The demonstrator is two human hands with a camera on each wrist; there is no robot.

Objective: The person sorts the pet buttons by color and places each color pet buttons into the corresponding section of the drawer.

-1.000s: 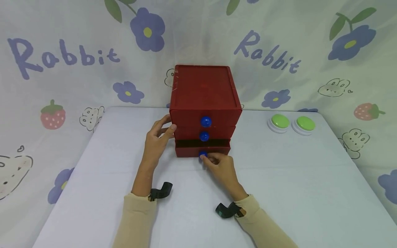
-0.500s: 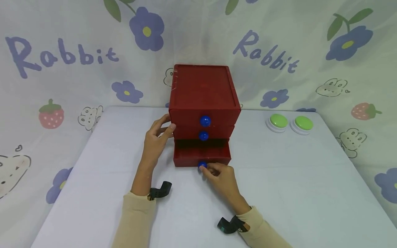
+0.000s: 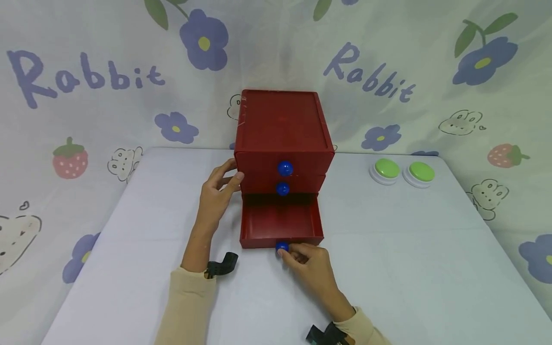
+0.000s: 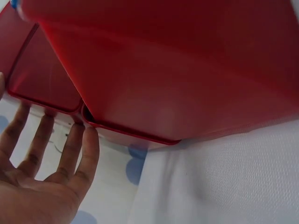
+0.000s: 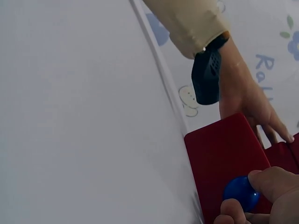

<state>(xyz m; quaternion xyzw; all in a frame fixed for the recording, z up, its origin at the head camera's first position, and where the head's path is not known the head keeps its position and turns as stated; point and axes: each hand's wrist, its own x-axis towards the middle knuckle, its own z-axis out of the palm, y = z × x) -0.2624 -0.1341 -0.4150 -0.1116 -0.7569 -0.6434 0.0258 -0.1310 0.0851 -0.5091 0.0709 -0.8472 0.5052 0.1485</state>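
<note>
A red three-drawer cabinet (image 3: 280, 122) with blue round knobs stands at the back middle of the table. Its bottom drawer (image 3: 280, 225) is pulled well out, and its inside looks bare. My right hand (image 3: 314, 268) pinches the bottom drawer's blue knob (image 5: 241, 192) between thumb and fingers, as the right wrist view also shows. On the cabinet's left side rests my left hand (image 3: 215, 199). In the left wrist view its fingers (image 4: 70, 149) are spread and fairly straight, their tips against the red side wall. Both upper drawers are pushed in, with a blue knob (image 3: 285, 168) on the top one.
Two green push buttons on white bases, a left one (image 3: 386, 168) and a right one (image 3: 421, 172), sit at the back right of the white table (image 3: 431, 268). Behind the cabinet hangs a printed cloth (image 3: 276, 48) with flowers and rabbits.
The bottom drawer has slid out toward me, from slightly ajar to far out, with my right hand moving back on its knob. My left hand has stayed against the cabinet's side.
</note>
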